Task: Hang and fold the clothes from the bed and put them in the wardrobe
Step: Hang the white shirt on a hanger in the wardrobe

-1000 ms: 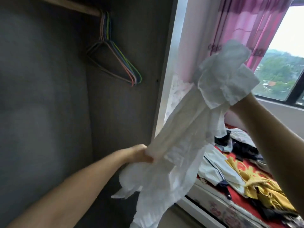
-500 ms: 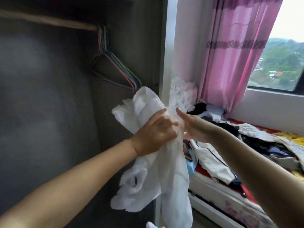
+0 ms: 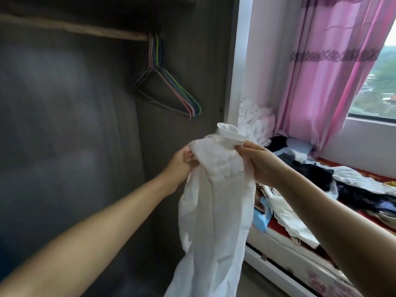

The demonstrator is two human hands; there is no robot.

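Left hand (image 3: 182, 161) and right hand (image 3: 260, 162) both grip white shirt (image 3: 214, 206) at collar; hangers (image 3: 171, 93) bare; bed (image 3: 321, 264) pile untouched; early stage.

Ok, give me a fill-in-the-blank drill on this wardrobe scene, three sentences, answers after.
1. The left hand and the right hand both grip a ____ garment by its top.
2. The bundle of wire hangers hangs from the wardrobe ____.
3. The curtain by the window is ____.

Missing words: white; rail; pink
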